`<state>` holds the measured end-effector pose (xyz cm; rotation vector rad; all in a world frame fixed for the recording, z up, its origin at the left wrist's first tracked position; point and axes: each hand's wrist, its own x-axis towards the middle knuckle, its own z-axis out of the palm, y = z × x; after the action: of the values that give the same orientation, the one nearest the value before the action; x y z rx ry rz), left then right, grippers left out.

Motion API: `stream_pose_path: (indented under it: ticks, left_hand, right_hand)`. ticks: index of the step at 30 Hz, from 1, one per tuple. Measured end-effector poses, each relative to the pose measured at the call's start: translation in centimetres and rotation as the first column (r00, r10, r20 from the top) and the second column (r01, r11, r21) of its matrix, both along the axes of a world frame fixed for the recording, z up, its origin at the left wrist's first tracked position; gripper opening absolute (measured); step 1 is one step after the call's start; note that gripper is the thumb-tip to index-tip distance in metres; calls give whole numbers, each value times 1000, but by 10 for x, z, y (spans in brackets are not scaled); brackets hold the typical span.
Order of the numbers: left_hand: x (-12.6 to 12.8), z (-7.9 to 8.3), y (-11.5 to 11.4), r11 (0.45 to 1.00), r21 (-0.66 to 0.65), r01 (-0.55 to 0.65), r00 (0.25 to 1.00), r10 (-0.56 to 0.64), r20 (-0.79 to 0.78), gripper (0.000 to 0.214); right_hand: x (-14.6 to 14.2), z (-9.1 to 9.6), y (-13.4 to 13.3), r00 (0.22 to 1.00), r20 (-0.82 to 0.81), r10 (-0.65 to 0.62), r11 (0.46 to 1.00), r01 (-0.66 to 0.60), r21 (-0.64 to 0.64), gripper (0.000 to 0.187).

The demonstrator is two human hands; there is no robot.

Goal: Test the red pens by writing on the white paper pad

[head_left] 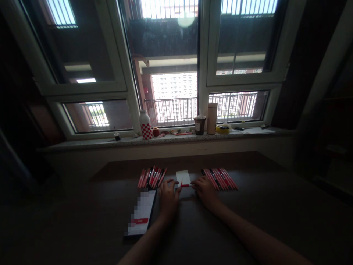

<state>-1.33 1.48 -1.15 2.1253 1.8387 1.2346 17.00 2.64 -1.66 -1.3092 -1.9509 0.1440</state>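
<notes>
A red pen-like stick (185,186) with pale ends lies level between my hands. The fingertips of my left hand (169,197) are closed on its left end, and those of my right hand (205,190) pinch its right end. Just behind it is a small pale paper (182,176) with a faint orange mark, partly covered by the stick. A row of pink, red and black pens (152,177) lies beyond my left hand. Beside my right hand lies a second such row (220,179).
A phone or tablet (145,213) with a lit screen lies left of my left forearm on the dark table (110,206). On the windowsill (127,141) stand a red-checked white bottle (146,125), a dark cup (199,126), a tan box (212,118) and yellow tape (223,129).
</notes>
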Motion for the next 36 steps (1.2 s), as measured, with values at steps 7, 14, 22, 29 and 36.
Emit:
stream_pose_path:
  ticks: [7, 14, 22, 29, 36]
  left_hand:
    - [2, 5, -7, 998, 29, -63, 980, 68, -186, 14]
    - [3, 3, -8, 997, 0, -81, 962, 78, -263, 11]
    - [4, 2, -9, 994, -1, -111, 953, 106, -283, 12]
    - [6, 5, -13, 989, 8, -150, 938, 145, -315, 13]
    - [7, 5, -14, 988, -15, -156, 941, 144, -305, 14]
  right_hand:
    - [2, -3, 3, 998, -17, -62, 998, 62, -8, 18]
    - [2, -3, 3, 998, 0, -68, 997, 68, -20, 18]
    - [2, -4, 2, 997, -4, -76, 997, 76, -2, 17]
    - [2, -2, 1, 997, -5, -75, 997, 75, -6, 17]
    - [1, -1, 1, 997, 0, -83, 996, 83, -17, 18]
